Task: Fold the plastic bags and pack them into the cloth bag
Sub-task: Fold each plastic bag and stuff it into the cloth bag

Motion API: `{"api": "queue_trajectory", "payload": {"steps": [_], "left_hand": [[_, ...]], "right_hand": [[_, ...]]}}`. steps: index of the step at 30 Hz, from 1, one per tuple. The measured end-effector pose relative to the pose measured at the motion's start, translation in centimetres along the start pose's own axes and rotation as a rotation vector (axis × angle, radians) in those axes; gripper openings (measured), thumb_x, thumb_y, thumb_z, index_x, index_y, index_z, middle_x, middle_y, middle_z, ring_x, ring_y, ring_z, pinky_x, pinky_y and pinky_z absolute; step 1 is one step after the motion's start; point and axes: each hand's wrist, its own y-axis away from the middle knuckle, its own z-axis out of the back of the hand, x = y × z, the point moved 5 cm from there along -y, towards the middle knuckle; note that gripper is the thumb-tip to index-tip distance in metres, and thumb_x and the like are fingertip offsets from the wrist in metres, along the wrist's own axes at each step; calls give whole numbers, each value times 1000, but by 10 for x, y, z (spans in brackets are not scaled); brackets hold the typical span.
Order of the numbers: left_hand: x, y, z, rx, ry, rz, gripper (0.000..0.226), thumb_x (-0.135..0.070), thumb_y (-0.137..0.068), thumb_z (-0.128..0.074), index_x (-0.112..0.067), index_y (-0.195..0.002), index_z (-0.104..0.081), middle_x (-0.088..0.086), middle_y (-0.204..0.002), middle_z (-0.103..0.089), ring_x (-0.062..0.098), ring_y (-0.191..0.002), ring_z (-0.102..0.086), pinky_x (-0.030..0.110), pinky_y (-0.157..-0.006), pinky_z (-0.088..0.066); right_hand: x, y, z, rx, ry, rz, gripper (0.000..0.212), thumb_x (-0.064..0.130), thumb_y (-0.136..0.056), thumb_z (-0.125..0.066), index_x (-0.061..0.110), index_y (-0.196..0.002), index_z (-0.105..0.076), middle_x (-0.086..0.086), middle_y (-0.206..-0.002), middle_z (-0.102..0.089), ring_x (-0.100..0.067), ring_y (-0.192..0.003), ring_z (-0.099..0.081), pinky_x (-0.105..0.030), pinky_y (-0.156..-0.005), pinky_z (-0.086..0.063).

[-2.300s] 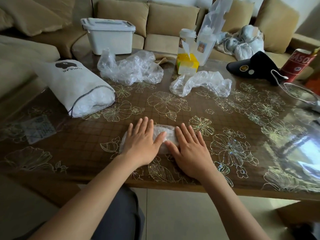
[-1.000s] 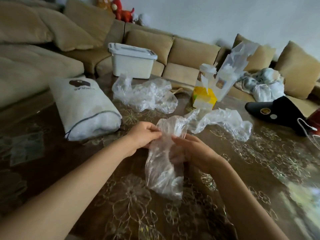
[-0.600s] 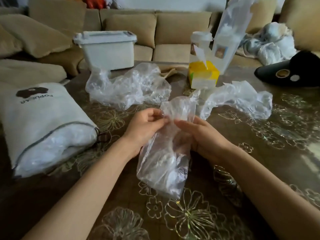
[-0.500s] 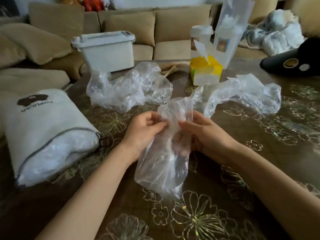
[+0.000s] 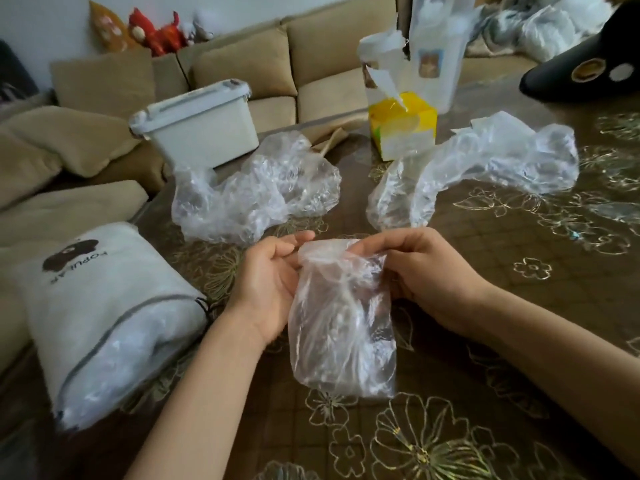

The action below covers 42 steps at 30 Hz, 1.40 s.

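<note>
Your bench (image 5: 502, 306) wears a glossy brown cover, gridded, printed with gold outline flowers. Far centre: a yellow cardboard tissue box (image 5: 403, 128), white tissue sticking out of its top. Just behind it, touching or nearly so, a tall translucent white gift bag (image 5: 438, 57) stands upright, small picture label on its face. Far right corner: a black rounded object (image 5: 585, 77) with two round badges, one gold, one white; you can't tell what it is. Far left corner: a white lidded plastic storage box (image 5: 204, 128), against the beige cushioned sofa (image 5: 242, 67). Red plush toys (image 5: 159, 32) sit on the sofa back. Crumpled pale fabric (image 5: 540, 26) lies on the seat, upper right.
</note>
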Motion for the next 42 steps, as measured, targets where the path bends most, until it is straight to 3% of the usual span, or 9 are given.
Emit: {"api": "queue_trajectory", "payload": {"steps": [3,6,13,17,20,24,32,39,42], "left_hand": [[-3,8,-7,124,-150,42,53,-46,-92,-42,-1,-116,-59,21,-106,-68,31,-93,-68,39,-83,-55],[0,16,-16,259,-242,141,46,-37,-83,-63,-4,-114,-67,17,-118,-65,30,-112,-61,41,-98,-47],[6,8,-2,180,-238,200,37,-7,-68,-72,-5,-104,-64,11,-86,-70,21,-73,-68,32,-69,-58],[3,7,5,107,-171,177,50,-10,-67,-72,0,-115,-61,18,-104,-68,28,-89,-66,39,-81,-54],[4,8,4,114,-171,158,60,-16,-68,-78,3,-121,-58,24,-120,-61,37,-109,-60,48,-98,-46],[1,4,9,31,-156,77,39,-14,-69,-68,-6,-107,-64,14,-100,-71,24,-88,-68,38,-79,-56],[-4,8,-4,-15,-71,-98,21,1,-82,-58,-14,-95,-52,16,-92,-69,15,-63,-68,21,-46,-52],[2,6,-3,-31,-117,-44,18,-9,-81,-61,-11,-98,-58,17,-97,-72,31,-88,-68,50,-83,-54],[1,6,-5,11,-134,-51,22,-8,-79,-61,-9,-101,-59,12,-88,-73,23,-72,-70,35,-62,-58]], "right_hand": [[3,3,1,-34,31,54,56,-16,-89,-37,17,-63,-74,-7,-80,-74,-20,-73,-68,-28,-63,-58],[10,7,0,-32,-6,125,50,-18,-89,-36,10,-67,-72,-1,-77,-74,-11,-73,-69,-17,-62,-53],[6,4,5,-94,-15,92,41,-11,-88,-42,18,-102,-68,-9,-98,-64,-14,-71,-63,-30,-60,-55],[19,15,-1,-174,856,526,72,-9,-74,-52,21,-138,-35,-4,-134,-34,-17,-115,-45,-32,-100,-41],[22,26,-24,-49,1232,771,66,6,-69,-41,17,-134,-43,-10,-143,-32,-24,-128,-32,-32,-107,-26],[21,31,-31,58,1182,834,34,24,-73,-49,21,-99,-71,-8,-125,-56,-23,-117,-40,-32,-95,-29],[17,17,-6,-130,511,501,19,52,-70,-66,44,-86,-68,21,-121,-44,-1,-119,-35,-17,-100,-28],[21,24,-20,37,1096,856,24,28,-78,-55,26,-92,-74,6,-114,-64,-13,-102,-44,-28,-84,-32],[17,20,-19,28,989,693,29,40,-85,-50,23,-91,-73,12,-95,-67,-7,-92,-44,-25,-81,-28]]}}
